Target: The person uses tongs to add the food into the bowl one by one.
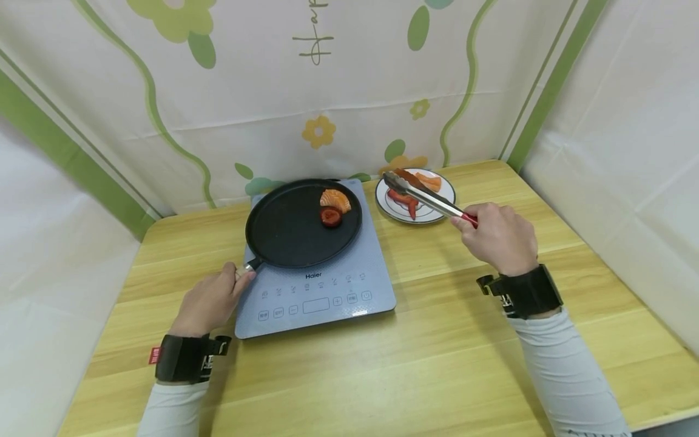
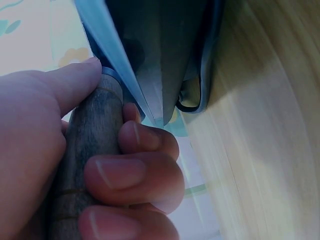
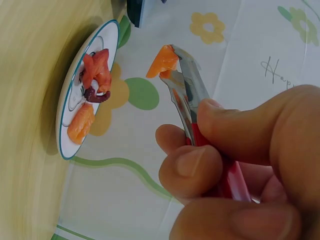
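Note:
My left hand [image 1: 210, 303] grips the wooden handle [image 2: 95, 125] of a round black frying pan [image 1: 289, 233], fingers curled under it and thumb along the top. In the pan, near its right side, lie an orange, white-striped salmon piece [image 1: 334, 199] and a dark red round slice [image 1: 330, 216]. My right hand [image 1: 499, 237] holds metal tongs [image 1: 431, 199] with red grips. An orange piece of food [image 3: 164, 61] is pinched in their tips. The tongs reach over a white plate [image 1: 449, 197] bearing red pieces [image 1: 403, 200], an orange piece [image 3: 81, 124] and a dark purple bit [image 3: 96, 95].
The pan stands on a grey induction cooker [image 1: 322, 291] with its touch panel facing me. Beneath is a light wooden table [image 1: 437, 352]. A white curtain [image 1: 256, 85] with flower prints hangs behind the table, and white sheets flank it.

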The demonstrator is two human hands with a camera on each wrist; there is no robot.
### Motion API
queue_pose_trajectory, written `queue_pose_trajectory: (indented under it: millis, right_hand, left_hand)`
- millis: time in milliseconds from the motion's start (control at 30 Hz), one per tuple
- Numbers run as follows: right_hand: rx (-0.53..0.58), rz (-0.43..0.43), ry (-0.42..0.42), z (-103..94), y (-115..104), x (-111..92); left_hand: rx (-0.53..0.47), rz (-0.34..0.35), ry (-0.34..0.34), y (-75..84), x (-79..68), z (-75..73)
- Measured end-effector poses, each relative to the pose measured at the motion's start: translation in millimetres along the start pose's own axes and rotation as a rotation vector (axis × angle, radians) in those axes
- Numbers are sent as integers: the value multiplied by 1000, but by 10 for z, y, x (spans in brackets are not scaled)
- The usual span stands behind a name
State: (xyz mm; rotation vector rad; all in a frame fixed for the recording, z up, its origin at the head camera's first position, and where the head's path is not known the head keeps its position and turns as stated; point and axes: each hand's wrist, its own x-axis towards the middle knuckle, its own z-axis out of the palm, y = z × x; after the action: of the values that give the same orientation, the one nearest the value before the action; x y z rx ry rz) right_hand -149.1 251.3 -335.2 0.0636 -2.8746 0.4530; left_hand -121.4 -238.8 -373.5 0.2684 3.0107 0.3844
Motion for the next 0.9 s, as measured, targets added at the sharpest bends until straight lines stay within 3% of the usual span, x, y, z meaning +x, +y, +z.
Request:
queue_pose_trajectory:
  millis: [900]
  right_hand:
    - [-14, -61, 3, -49, -237, -86]
  left_hand:
    - [5, -1, 0, 5, -6, -3]
